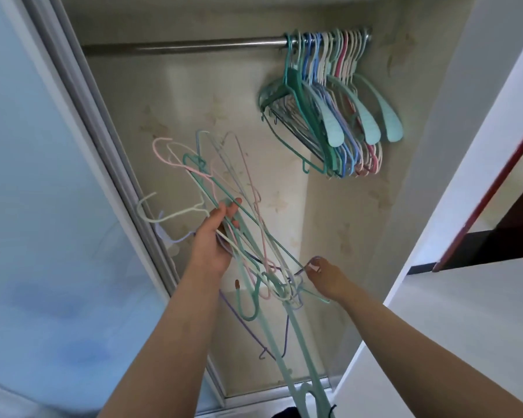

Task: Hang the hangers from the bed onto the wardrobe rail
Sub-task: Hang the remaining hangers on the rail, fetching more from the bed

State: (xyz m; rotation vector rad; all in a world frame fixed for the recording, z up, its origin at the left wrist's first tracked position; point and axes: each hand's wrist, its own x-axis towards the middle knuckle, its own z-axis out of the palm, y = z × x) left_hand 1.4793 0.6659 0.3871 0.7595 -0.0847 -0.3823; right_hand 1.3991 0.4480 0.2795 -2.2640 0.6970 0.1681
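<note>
Forearms nearest, both raised into open wardrobe. Left hand (215,233) grip closed round tangled bundle of thin hangers (224,212), hooks pointing up-left, well below rail (181,46). Right hand (323,279) pinches hook end at bundle's lower tangle. Row of hung hangers (332,116) crowds rail's right end; left stretch bare. Step, as judged: separating one hanger from bundle. Next: free single hook without snagging others, lift onto rail beside row.
</note>
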